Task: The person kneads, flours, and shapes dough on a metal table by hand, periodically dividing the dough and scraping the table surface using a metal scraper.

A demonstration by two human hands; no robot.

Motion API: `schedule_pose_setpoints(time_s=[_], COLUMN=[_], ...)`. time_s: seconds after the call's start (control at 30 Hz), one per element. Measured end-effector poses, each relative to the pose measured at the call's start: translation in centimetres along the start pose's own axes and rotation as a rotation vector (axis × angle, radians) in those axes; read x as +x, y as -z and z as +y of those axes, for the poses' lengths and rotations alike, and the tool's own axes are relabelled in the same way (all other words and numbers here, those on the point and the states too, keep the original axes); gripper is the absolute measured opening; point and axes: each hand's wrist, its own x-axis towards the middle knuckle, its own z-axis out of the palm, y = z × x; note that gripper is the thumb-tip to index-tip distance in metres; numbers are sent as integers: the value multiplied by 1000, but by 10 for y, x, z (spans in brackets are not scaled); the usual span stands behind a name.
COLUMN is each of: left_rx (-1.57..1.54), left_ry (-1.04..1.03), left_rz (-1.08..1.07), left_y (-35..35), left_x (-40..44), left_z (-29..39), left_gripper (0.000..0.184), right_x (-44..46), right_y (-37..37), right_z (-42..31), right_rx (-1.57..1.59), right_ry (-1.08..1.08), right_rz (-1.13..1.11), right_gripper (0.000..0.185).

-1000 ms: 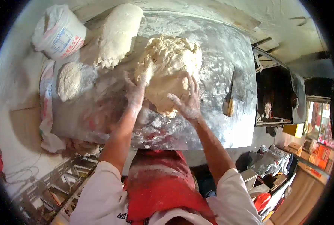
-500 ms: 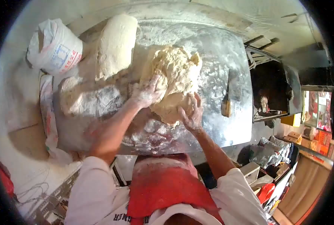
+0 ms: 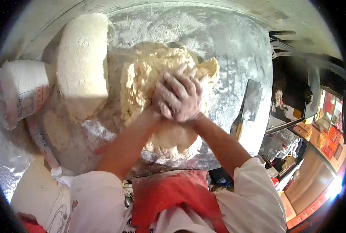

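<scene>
My two hands are stacked over a large, rough, sticky mass of dough (image 3: 137, 83) and press into its middle. My right hand (image 3: 187, 95) lies on top, its fingers curled across my left hand (image 3: 158, 100). The left fingers are mostly hidden beneath it, and motion blurs both hands a little. Flour dusts the skin. Toward me the dough bulges out smooth below the wrists; its far side is torn and lumpy.
A long, smooth block of dough (image 3: 83, 58) lies at the left on the floured metal table (image 3: 227, 42). Beside it stands a white printed sack (image 3: 23, 91). A flat scraper with a wooden handle (image 3: 248, 103) lies at the right. Past the table's right edge is a dark opening (image 3: 291, 85).
My hands have left the dough's two sides and come together on top of it. The dough now looks wider and folded. The view has shifted, with the table appearing closer.
</scene>
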Motion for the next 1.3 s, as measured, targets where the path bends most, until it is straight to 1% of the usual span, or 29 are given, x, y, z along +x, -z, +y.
schedule_pose_setpoints(time_s=[0.07, 0.1, 0.13, 0.17, 0.2, 0.27, 0.3, 0.33, 0.37, 0.4, 0.47, 0.5, 0.57, 0.6, 0.63, 0.73, 0.8, 0.83, 0.9, 0.93, 0.97, 1.03, 1.1, 1.13, 1.17, 1.2, 1.23, 1.27, 1.3], left_rx=[-92, -171, -219, -179, -148, -237, -385, -446, -377, -130, 417, 421, -270, -233, -134, -130, -205, -257, -297, -224, 96, 34, -113, 253, -136, 360, 186, -364, -215], left_ry=[103, 221, 370, 382, 369, 345, 214, 77, 0, 22, 157, 153, 54, 146, 145, -3, -103, -93, -133, -156, -179, -264, -332, -261, -312, -195, 227, 32, 15], left_rz=[-28, -67, -202, -570, -535, -364, -252, -139, -20, 62, -2, -1, 154, 209, 220, 283, 411, 436, 500, 503, 435, 451, 406, 214, 237, 8, -183, -116, 110], left_y=[12, 24, 52, 90, 69, 48, 39, 26, 7, -22, -69, -79, -87, -81, -68, -56, -71, -80, -92, -86, -73, -40, -11, 20, 39, 83, 77, 136, 111], left_x=[6, -2, -5, -2, -1, -23, -49, -71, -89, -99, -111, -113, -103, -97, -96, -125, -159, -165, -169, -168, -172, -148, -138, -127, -105, -82, -34, -49, -29], left_z=[3, 13, 36, 76, 64, 77, 88, 87, 76, 49, 4, -6, -23, -40, -26, 37, 49, 42, 23, 27, 38, 60, 77, 92, 79, 97, 67, 85, 53], left_gripper=[41, 42, 43, 48, 48, 49, 49, 49, 50, 50, 51, 51, 52, 54, 54, 53, 53, 52, 52, 52, 47, 45, 42, 38, 32, 28, 26, 25, 27], right_x=[5, 6, 6, 3, -12, -10, -31, -66, -88, -99, -104, -109, -106, -103, -102, -101, -143, -150, -159, -164, -167, -139, -96, -71, -32, 11, 45, 72, 87], right_y=[-13, -16, -13, -7, 4, 15, 31, 31, 32, 25, 8, 8, 7, 9, 14, 33, -1, 12, -7, -6, 2, 17, 35, 42, 59, 76, 79, 70, 54], right_z=[13, 17, 15, 13, 3, -5, -24, -39, -47, -44, -37, -41, -38, -40, -42, -61, -65, -69, -66, -72, -82, -89, -89, -88, -89, -89, -91, -86, -70], right_rx=[-1, 6, 24, 22, 29, 324, 419, 321, 311, 295, 237, 171, 161, 161, 154, 289, 393, 186, 207, 149, 138, 94, 18, -43, -24, -2, 144, 288, 332], right_ry=[28, 44, 35, 10, -4, -80, -170, -100, -73, -45, -18, 0, 10, 17, 9, -159, 14, 75, 64, 77, 72, -21, 36, 62, 56, 46, -113, -278, -198], right_rz=[18, 28, 14, -76, -90, -92, -145, -177, -150, -114, -103, -74, -67, -76, -106, -191, -46, -181, -116, -83, -73, -143, -125, -133, -220, -313, -388, -462, -378], right_gripper=[48, 48, 49, 48, 48, 49, 47, 46, 47, 47, 48, 49, 50, 50, 51, 49, 49, 48, 51, 52, 52, 29, 27, 25, 27, 29, 30, 31, 28])
